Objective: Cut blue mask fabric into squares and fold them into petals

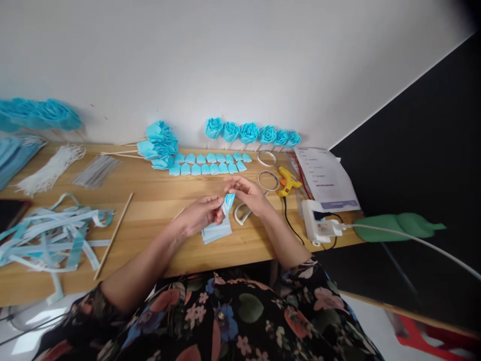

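Observation:
My left hand (203, 213) and my right hand (246, 193) meet over the middle of the wooden table (150, 200), both pinching one small light-blue folded piece (228, 203) held just above the surface. Under the hands lies a small stack of light-blue cut pieces (216, 231). Two rows of folded blue petals (210, 164) lie farther back. Behind them a row of finished blue roses (250, 132) leans on the wall, with a partly built flower on a stick (160, 143) to its left.
A yellow glue gun (287, 181) and tape rings (267, 179) lie right of my hands, then a white power strip (317, 223) and printed papers (325, 178). Blue strip offcuts (48, 235), a wooden stick (112, 235), white elastic cords (48, 170) and wires (95, 170) lie left.

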### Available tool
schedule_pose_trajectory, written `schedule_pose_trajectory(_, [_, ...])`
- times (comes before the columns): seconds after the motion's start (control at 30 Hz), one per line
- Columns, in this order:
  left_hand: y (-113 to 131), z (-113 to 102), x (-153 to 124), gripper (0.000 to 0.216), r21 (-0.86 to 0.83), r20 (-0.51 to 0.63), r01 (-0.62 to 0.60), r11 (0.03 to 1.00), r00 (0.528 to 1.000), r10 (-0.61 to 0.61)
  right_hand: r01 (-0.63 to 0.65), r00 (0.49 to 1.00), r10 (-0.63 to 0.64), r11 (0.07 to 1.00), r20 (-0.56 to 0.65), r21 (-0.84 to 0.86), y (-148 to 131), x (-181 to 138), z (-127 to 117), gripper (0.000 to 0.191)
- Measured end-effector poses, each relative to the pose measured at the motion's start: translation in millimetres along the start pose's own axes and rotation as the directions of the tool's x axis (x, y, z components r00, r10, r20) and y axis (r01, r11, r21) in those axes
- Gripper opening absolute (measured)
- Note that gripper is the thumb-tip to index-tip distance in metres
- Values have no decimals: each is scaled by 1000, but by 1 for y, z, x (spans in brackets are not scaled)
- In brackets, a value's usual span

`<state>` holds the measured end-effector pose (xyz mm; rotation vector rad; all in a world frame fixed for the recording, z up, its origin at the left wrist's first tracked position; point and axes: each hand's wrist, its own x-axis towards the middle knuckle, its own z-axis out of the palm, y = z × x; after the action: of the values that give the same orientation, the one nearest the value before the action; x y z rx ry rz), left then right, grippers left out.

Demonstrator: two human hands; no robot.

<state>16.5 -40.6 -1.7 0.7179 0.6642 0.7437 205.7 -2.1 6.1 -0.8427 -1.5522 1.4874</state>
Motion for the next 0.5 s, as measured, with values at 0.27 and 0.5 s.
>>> schedule_pose_trajectory(0.27, [2,2,-2,25,-78,-16,-29,997,999,28,-42,993,51,996,111,-83,-7,-2,1,24])
schedule_pose_trajectory(0.5, [1,1,0,29,-28,-127,-73,997,990,69,-102,979,33,934,-203,-342,-23,13,-70,20])
